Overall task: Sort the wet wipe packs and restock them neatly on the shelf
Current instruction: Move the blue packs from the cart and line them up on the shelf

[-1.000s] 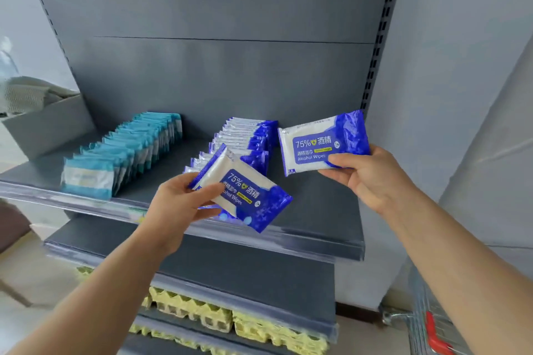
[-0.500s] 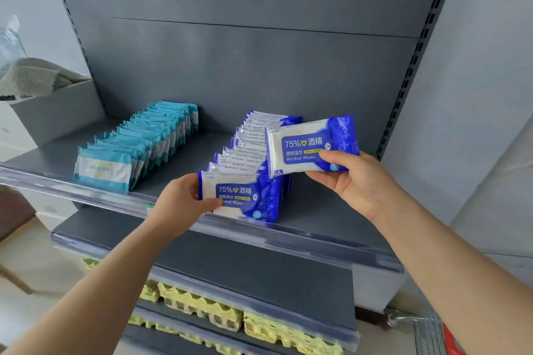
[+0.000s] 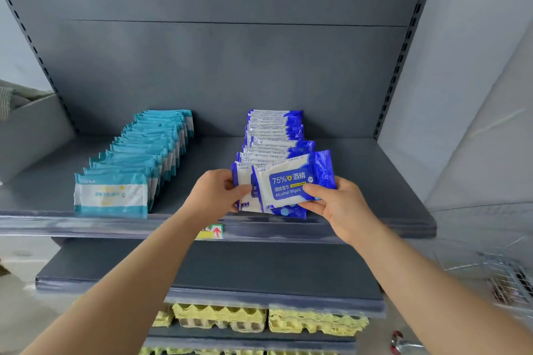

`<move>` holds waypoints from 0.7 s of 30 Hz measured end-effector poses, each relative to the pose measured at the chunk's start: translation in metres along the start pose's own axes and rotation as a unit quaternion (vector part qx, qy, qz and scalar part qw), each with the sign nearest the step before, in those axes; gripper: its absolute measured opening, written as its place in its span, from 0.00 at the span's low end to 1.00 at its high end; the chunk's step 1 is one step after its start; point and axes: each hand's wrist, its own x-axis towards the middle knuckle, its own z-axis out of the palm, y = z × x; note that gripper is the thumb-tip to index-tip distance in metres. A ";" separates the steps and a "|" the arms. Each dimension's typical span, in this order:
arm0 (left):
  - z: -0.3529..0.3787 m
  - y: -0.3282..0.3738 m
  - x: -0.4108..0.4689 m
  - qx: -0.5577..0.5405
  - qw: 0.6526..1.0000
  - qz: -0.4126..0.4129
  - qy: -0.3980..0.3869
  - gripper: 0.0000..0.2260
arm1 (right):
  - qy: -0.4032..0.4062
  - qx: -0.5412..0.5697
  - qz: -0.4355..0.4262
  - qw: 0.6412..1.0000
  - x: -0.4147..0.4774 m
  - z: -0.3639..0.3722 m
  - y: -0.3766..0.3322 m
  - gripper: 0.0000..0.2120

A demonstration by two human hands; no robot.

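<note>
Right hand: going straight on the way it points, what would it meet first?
Probably the front pack of the blue row, gripped by the left hand; the alcohol wipes pack in the right hand overlaps it, depth unclear.

teal pack (image 3: 111,194) lettering unreadable, wire cart (image 3: 507,282) blurred, cut by edge

Both bare forearms reach forward, converging. The left hand (image 3: 215,196) grips the rear blue pack (image 3: 241,177) by its edge; the right hand (image 3: 341,207) pinches the front blue pack (image 3: 288,181), thumb on its face.
</note>
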 end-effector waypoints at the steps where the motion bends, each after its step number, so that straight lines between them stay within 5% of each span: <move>1: -0.004 -0.003 0.001 -0.028 0.999 -0.006 -0.017 0.07 | 0.020 -0.020 -0.018 0.999 -0.001 0.004 0.004 0.07; 4: -0.009 -0.005 -0.001 -0.108 0.992 -0.009 -0.069 0.09 | 0.070 -0.120 -0.082 0.987 -0.006 0.016 0.012 0.05; 8: -0.003 -0.006 -0.002 0.024 0.997 0.039 -0.054 0.17 | 0.083 -0.308 -0.121 0.940 -0.009 0.023 0.018 0.05; 11: 0.002 -0.013 0.000 0.048 0.997 0.058 -0.005 0.22 | 0.100 -0.389 -0.128 0.907 -0.008 0.018 0.016 0.13; 14: 0.003 -0.021 0.003 0.055 0.997 0.046 0.018 0.37 | 0.090 -0.372 -0.136 0.914 -0.004 0.014 0.015 0.26; 18: 0.010 -0.021 0.012 0.102 0.992 0.058 -0.048 0.24 | 0.051 -0.374 -0.145 0.915 0.005 0.015 0.012 0.27; 21: 0.014 -0.017 0.020 0.115 0.990 0.062 -0.056 0.25 | 0.038 -0.417 -0.163 0.894 0.014 0.014 0.002 0.40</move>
